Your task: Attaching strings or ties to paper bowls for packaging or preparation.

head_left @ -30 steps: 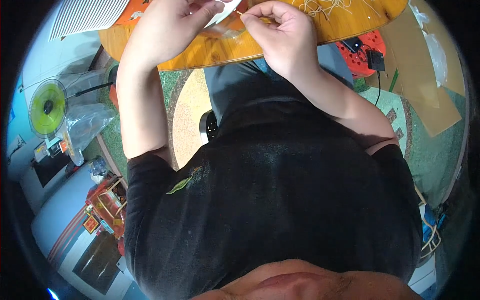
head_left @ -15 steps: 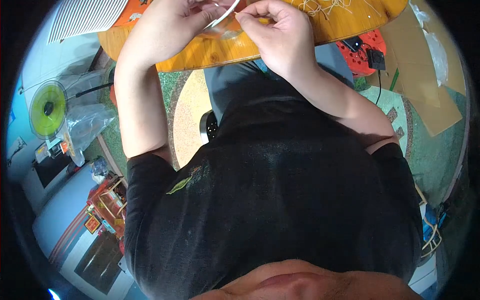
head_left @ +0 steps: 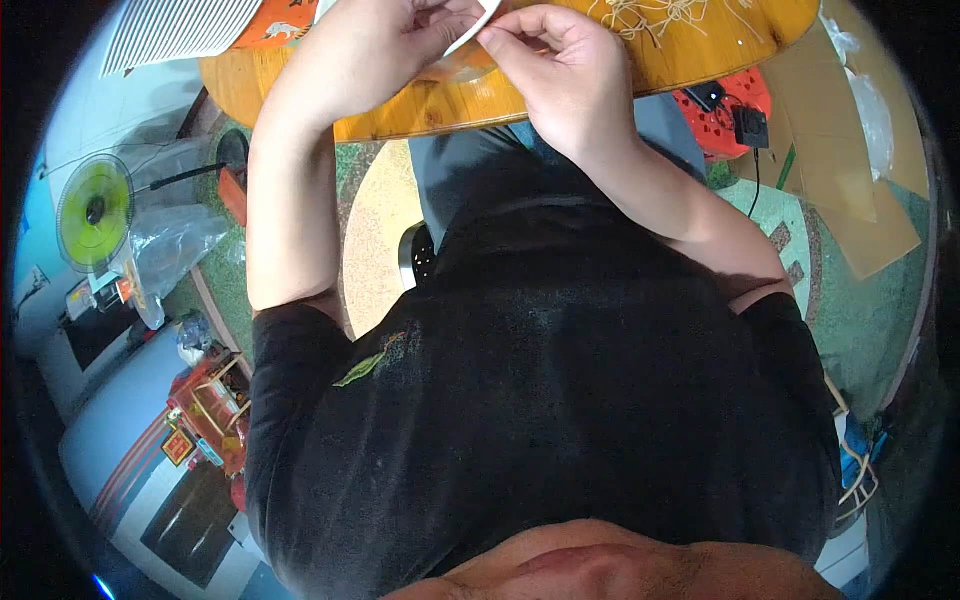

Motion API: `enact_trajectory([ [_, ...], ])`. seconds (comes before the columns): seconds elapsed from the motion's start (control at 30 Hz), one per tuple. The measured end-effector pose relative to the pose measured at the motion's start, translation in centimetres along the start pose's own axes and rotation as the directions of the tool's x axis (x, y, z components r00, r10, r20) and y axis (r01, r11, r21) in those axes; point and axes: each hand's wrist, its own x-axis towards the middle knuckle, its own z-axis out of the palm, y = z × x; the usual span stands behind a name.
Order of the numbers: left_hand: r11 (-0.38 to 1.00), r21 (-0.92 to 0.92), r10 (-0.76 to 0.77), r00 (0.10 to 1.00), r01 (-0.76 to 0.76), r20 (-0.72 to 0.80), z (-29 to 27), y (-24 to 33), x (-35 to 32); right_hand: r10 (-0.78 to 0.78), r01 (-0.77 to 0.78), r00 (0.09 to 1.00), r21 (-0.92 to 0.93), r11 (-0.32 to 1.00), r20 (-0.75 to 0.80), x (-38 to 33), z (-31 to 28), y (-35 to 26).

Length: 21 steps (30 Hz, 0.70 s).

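At the table's near edge, my left hand (head_left: pixel 425 40) is closed on a thin white curved strip (head_left: pixel 470 28); its upper part runs out of the picture. My right hand (head_left: pixel 575 55) sits just right of the strip, thumb and forefinger pinched at its edge. Whatever is in that pinch is too small to make out. Several thin beige cords (head_left: pixel 672 15) with knots lie loose on the table beyond my right hand.
The wooden table (head_left: pixel 430 115) has a rounded edge. At its left are ribbed white strips (head_left: pixel 180 35) and an orange printed sheet (head_left: pixel 270 30). A red perforated stool (head_left: pixel 740 90) with a black device stands at the right, near cardboard (head_left: pixel 865 215). A green fan (head_left: pixel 97 213) stands left.
My left hand and forearm have shifted slightly right, carrying the white strip a little right and up. My right hand has barely moved, its fingertips now closer against the strip.
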Motion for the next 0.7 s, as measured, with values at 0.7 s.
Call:
enact_trajectory([
  [0.7, 0.835, -0.495, 0.019, 0.911, -0.241, -0.411, 4.2, -1.0, -2.6, -0.273, 0.292, 0.946, -0.100, 0.951, 0.173, -0.1, -1.6, 1.3],
])
